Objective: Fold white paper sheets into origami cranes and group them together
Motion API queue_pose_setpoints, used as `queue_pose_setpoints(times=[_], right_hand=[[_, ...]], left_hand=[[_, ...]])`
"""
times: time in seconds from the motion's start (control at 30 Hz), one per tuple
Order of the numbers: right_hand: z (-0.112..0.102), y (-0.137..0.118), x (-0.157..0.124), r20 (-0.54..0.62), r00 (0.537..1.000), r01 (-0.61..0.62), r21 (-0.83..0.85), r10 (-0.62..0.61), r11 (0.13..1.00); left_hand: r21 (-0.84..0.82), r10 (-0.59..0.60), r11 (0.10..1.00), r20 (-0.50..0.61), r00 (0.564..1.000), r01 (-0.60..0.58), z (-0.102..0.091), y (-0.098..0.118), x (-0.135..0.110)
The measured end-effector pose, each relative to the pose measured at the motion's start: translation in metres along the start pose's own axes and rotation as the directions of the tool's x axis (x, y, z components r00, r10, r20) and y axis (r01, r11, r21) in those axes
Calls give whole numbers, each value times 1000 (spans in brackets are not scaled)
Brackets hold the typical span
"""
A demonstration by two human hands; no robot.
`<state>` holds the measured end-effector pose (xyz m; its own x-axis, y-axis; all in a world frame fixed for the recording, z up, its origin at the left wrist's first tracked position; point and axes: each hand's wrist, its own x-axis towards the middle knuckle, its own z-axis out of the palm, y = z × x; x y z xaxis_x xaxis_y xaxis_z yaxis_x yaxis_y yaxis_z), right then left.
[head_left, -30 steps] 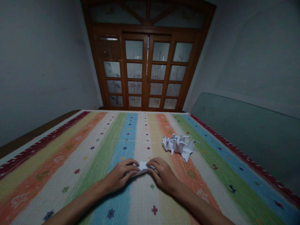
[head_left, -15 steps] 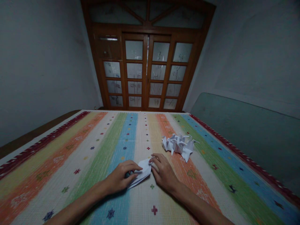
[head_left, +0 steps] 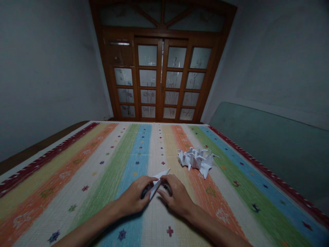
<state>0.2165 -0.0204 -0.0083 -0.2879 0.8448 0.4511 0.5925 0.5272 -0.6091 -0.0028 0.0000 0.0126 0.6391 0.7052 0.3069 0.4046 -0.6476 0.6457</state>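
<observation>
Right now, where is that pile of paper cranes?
In the head view, the pile sits on the striped mat, ahead and slightly right of the right hand and the folded paper.

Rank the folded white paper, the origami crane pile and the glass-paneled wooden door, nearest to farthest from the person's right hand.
1. Folded white paper: just left of the right hand.
2. Origami crane pile: ahead, rightward.
3. Glass-paneled wooden door: far ahead.

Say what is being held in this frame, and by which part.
The left hand grips the lower end of a folded white paper, its pointed tip free. The right hand lies close beside it; whether it touches the paper cannot be told.
</observation>
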Motion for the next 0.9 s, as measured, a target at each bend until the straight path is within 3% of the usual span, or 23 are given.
queue_pose_setpoints(times=[0.1, 0.2, 0.37, 0.5, 0.73, 0.9], right_hand=[[2, -2, 0, -2, 1000, 0, -38, 0, 999], [3, -4, 1, 8, 1000, 0, -48, 0, 999], [5, -2, -1, -25, 1000, -13, -32, 12, 999], [8, 3, -3, -41, 999, -3, -28, 2, 1000], [7, 2, -5, -24, 999, 32, 63, -31, 997], [5, 6, -3, -48, 999, 18, 163, -11, 986]], left_hand=[[37, -28, 999, -31, 999, 29, 11, 6, 4], [110, -146, 982, -85, 986, 155, 21, 7, 9], [218, -254, 938, -88, 963, 268, 23, 4, 15], [132, -257, 953, -123, 959, 273, 17, 8, 18], [-160, -260, 959, -183, 948, 232, 17, 14, 21], [-209, -252, 955, -210, 945, 208, 15, 11, 20]])
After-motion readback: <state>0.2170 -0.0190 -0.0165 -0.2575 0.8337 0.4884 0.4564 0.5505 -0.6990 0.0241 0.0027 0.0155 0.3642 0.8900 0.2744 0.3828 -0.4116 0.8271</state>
